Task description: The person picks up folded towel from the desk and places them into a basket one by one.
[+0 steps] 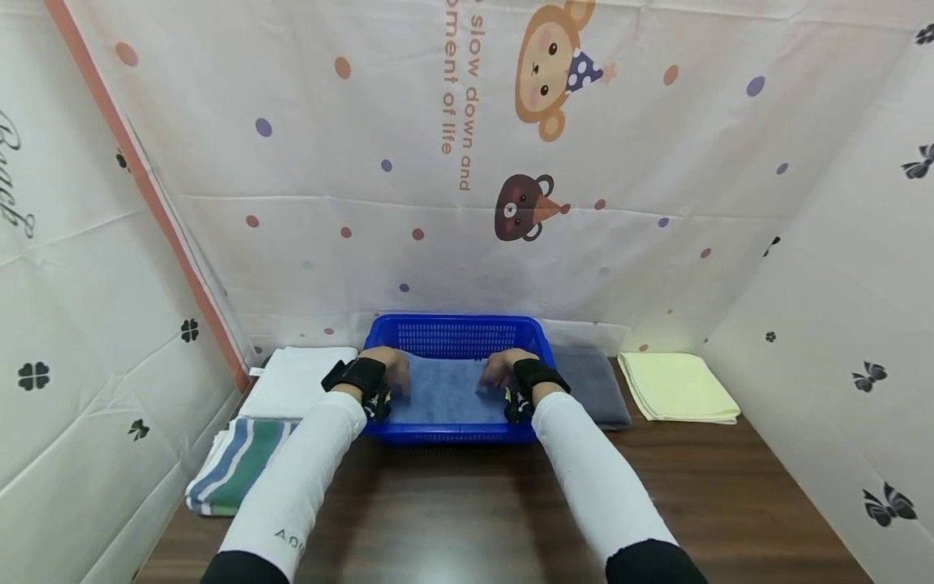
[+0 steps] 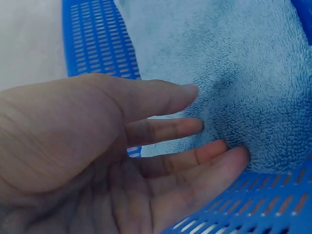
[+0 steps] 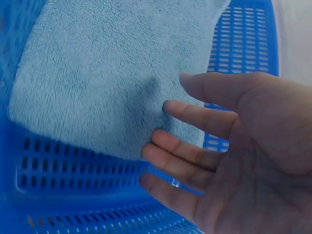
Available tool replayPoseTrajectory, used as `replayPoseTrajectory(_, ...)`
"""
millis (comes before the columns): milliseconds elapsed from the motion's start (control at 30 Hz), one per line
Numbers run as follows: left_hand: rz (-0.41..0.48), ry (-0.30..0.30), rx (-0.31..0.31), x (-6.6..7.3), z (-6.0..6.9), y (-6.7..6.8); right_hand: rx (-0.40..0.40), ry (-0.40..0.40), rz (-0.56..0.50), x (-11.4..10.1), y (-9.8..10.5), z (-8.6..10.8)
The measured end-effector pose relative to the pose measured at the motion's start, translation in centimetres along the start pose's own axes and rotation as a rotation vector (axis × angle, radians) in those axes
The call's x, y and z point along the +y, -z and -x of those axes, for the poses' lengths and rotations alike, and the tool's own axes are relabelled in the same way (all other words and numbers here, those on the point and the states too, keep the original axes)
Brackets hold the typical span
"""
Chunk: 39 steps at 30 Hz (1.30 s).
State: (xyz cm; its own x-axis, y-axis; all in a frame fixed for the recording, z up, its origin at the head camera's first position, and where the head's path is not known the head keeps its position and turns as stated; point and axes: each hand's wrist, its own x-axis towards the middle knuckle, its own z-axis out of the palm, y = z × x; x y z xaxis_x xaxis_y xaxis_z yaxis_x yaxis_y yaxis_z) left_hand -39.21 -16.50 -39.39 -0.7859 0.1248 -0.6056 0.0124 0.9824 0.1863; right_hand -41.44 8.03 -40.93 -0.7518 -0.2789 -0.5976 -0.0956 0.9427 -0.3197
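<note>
Dotted backdrop (image 1: 328,154) hung behind brown tabletop (image 1: 452,511). Blue basket (image 1: 452,435) stood on wood; blue towel (image 1: 445,393) lay inside it. Left hand (image 1: 392,369) was at towel's nine o'clock side, right hand (image 1: 502,369) at three — both grips loose, thumbs apart from fingers (image 3: 173,164); could not tell whether fingertips (image 2: 238,157) touched cloth. From basket: white towel (image 1: 295,381) lay at nine o'clock, striped towel (image 1: 241,466) at eight, grey towel (image 1: 593,389) close at three, yellow towel (image 1: 679,388) farther out.

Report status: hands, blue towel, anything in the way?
Left hand and right hand at blue towel, gripping nothing, contact unclear. Towel lying inside blue basket. No obstruction visible between hands and towel.
</note>
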Motion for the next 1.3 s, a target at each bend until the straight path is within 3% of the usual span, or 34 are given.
replayPoseTrajectory(133, 0.076, -0.069, 0.080, -0.6, 0.4, 0.4, -0.038, 0.049, 0.008, 0.4, 1.0, 1.4)
replayPoseTrajectory(200, 0.118, -0.124, 0.186, -1.1, 0.7, 0.7, -0.027, 0.064, 0.004, 0.8, 1.7, 2.3)
replayPoseTrajectory(267, 0.115, -0.188, 0.335, -2.0, 0.9, 0.8, 0.017, 0.090, -0.006, 1.4, 2.5, 3.3)
replayPoseTrajectory(400, 0.036, -0.254, 0.687, -4.0, 1.1, 0.4, 0.247, 0.173, -0.038, 3.4, 3.6, 4.7)
replayPoseTrajectory(500, 0.092, -0.242, 0.839, -5.7, 0.9, -0.9, 0.493, 0.251, -0.020, 5.5, 3.3, 4.9)
replayPoseTrajectory(567, 0.163, -0.221, 0.857, -6.5, 0.9, -2.0, 0.620, 0.307, -0.021, 6.9, 2.6, 4.7)
replayPoseTrajectory(633, 0.238, -0.201, 0.830, -6.9, 0.8, -3.1, 0.693, 0.358, -0.039, 8.1, 1.5, 4.3)
replayPoseTrajectory(733, 0.328, -0.217, 0.773, -7.0, 0.5, -4.3, 0.703, 0.399, -0.070, 9.5, -0.4, 3.8)
replayPoseTrajectory(867, 0.455, -0.278, 0.727, -6.6, 0.0, -5.0, 0.681, 0.377, -0.174, 10.3, -2.5, 3.3)
replayPoseTrajectory(900, 0.483, -0.290, 0.725, -6.6, -0.2, -5.1, 0.707, 0.401, -0.198, 11.9, -3.0, 1.1)
replayPoseTrajectory(1100, 0.596, -0.235, 0.741, -6.2, -1.4, -6.4, 0.855, 0.413, -0.377, 11.9, -5.2, 0.1)
replayPoseTrajectory(1133, 0.604, -0.217, 0.746, -6.2, -1.4, -6.6, 0.858, 0.386, -0.417, 10.3, -5.3, 2.1)
replayPoseTrajectory(1300, 0.634, -0.161, 0.763, -6.1, -1.2, -7.0, 0.850, 0.345, -0.535, 10.4, -5.6, 2.3)
